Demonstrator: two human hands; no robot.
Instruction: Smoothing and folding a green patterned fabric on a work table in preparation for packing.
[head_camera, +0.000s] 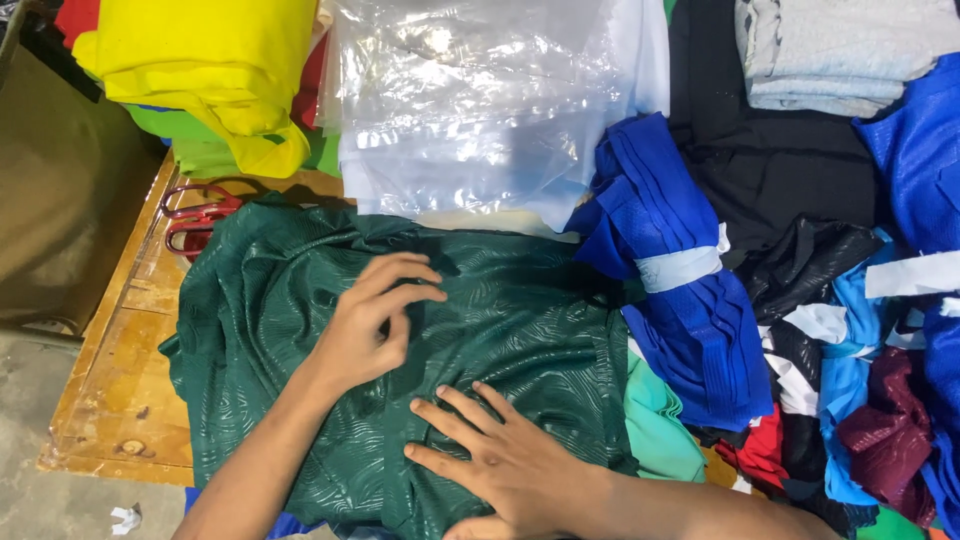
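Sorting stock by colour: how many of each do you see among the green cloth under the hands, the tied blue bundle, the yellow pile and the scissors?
Dark green cloth: 1
Tied blue bundle: 1
Yellow pile: 1
Red-handled scissors: 1
Total: 4

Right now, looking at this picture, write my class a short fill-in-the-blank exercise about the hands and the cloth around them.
1. Both hands, the left hand and the right hand, rest on a dark ____ patterned cloth.
2. The scissors at the cloth's edge have ____ handles.
3. The blue bundle is tied with a ____ strip.
4. Above the cloth lies a stack of clear ____ bags.

Missing words: green; red; white; plastic
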